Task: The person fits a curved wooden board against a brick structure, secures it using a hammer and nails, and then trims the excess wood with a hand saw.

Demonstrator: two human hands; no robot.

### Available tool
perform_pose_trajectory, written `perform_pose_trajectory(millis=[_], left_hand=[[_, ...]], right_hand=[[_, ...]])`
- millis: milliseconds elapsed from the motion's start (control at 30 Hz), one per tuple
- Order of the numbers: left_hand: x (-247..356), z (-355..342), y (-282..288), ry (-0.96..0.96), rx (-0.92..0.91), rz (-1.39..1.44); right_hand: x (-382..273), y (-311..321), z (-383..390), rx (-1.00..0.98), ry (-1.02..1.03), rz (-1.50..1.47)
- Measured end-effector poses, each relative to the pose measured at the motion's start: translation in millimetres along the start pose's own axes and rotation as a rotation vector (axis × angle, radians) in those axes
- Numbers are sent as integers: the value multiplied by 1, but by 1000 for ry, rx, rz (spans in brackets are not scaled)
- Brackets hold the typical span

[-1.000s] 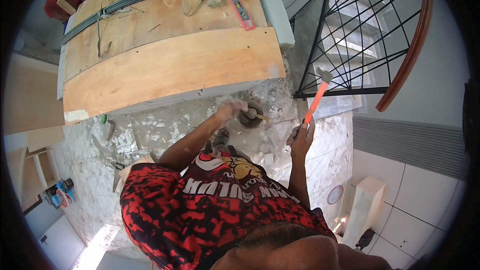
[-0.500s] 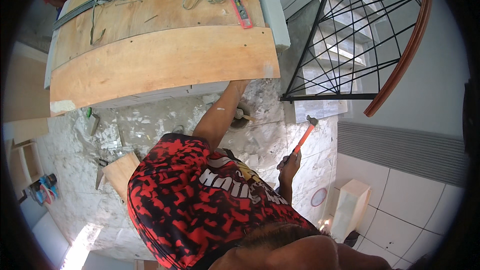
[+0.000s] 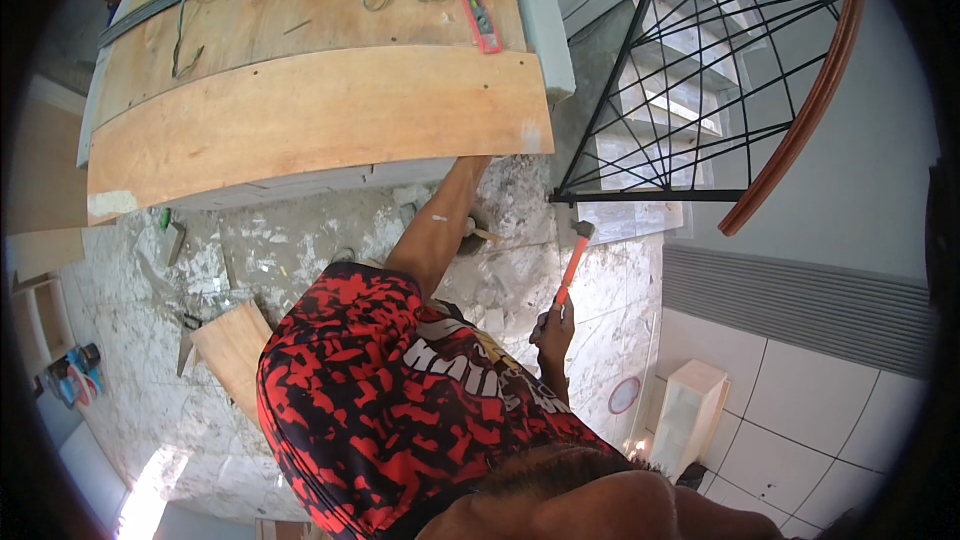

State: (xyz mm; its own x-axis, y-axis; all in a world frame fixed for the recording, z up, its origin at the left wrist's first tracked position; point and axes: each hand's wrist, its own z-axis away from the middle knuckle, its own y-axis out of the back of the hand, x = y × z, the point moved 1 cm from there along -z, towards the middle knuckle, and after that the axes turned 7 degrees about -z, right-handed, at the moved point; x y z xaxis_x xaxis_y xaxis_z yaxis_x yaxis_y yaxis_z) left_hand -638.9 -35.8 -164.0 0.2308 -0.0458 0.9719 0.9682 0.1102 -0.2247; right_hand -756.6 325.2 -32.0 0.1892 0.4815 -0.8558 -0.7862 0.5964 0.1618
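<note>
Right hand [image 3: 553, 325] grip closed on orange-handled hammer [image 3: 572, 265], grey head up, left hand apparently hidden

1. Bright daylight overall; colours vivid, nothing dim apart from the black fisheye rim around the frame.
2. Blown-out white patch on the marble floor [image 3: 300, 270] at the lower left, where light spills in low.
3. Plywood bench top [image 3: 310, 130] evenly lit, no hard glare; a deep shadow lies under its near edge.
4. Black stair railing [image 3: 700, 70] stands sharp against pale steps and wall, high contrast.
5. Strong barrel distortion: the bench's near edge bows, and the wall tiles curve at lower right.
6. Centre sharp; the hammer [image 3: 572, 262] is crisp. The head at the bottom edge is soft, too close to focus.
</note>
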Motion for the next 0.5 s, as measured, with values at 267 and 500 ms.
perform_pose_trajectory(millis=[267, 500], left_hand=[[11, 0, 13, 0, -36, -129], [5, -6, 36, -87, -163, -282]], right_hand=[[10, -7, -4, -93, -7, 24], [87, -45, -41, -50, -72, -136]])
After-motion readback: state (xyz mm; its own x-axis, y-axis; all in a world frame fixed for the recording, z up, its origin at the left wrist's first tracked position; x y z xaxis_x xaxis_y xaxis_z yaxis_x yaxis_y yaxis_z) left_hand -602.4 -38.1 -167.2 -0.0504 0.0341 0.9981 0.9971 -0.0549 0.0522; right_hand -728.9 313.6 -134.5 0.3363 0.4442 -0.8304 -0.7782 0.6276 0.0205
